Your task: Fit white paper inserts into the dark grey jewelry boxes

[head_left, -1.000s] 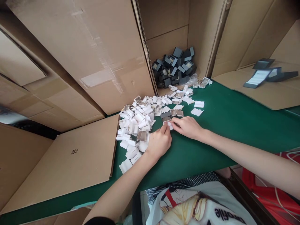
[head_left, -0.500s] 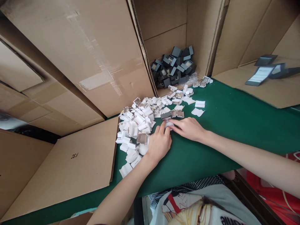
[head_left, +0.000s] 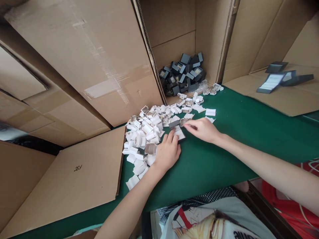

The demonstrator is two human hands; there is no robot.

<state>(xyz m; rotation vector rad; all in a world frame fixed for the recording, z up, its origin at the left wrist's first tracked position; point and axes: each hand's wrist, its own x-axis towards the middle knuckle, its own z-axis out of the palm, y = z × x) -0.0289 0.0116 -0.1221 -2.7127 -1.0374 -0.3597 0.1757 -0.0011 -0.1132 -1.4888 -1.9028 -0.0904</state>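
Note:
A small dark box point(head_left: 173, 124) lies open on the green table, with white paper point(head_left: 178, 132) in its near part. My left hand point(head_left: 167, 152) holds this box at its left side, fingers bent over the edge. Just right of the box, my right hand point(head_left: 202, 129) is closed, thumb and fingertips pinching a small beige tray-like insert point(head_left: 183, 122). Its far side is partly hidden by the fingertips. A heap of white folded paper pieces point(head_left: 147, 127) lies left of and beyond my hands, with a few greyish inserts point(head_left: 150, 148) among them.
An upright cardboard carton point(head_left: 171, 20) at the back holds a pile of dark small boxes point(head_left: 185, 71). More dark boxes point(head_left: 271, 82) lie on a cardboard flap at right. Large cartons point(head_left: 99, 59) stand at left, with a flap point(head_left: 87, 172) over the table.
My right hand has moved off the white paper in the box to the beige insert beside it. The paper in the box now shows more fully. My left hand stays at the box.

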